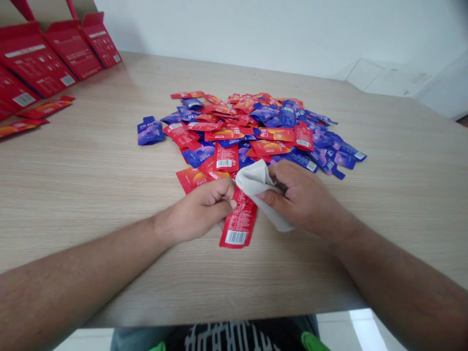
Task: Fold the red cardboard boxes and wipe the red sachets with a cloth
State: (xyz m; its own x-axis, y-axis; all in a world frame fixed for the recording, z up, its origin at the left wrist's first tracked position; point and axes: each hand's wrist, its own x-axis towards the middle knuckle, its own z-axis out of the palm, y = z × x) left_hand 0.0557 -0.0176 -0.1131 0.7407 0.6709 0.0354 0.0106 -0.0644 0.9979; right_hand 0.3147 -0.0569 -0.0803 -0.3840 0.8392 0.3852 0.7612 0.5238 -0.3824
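Observation:
My left hand (203, 209) is closed in a pinch on the upper part of a red sachet (239, 224) that lies with its barcode end toward me. My right hand (302, 195) is closed round a grey-white cloth (256, 180), pressed against the top of that same sachet. Both hands rest on the wooden table (91, 185), just in front of a pile of red and blue sachets (256, 129).
Several open red cartons (40, 58) lie at the far left of the table, with two loose red sachets (40, 109) beside them. A lone blue sachet (149, 131) sits left of the pile. The table's near edge runs just below my forearms.

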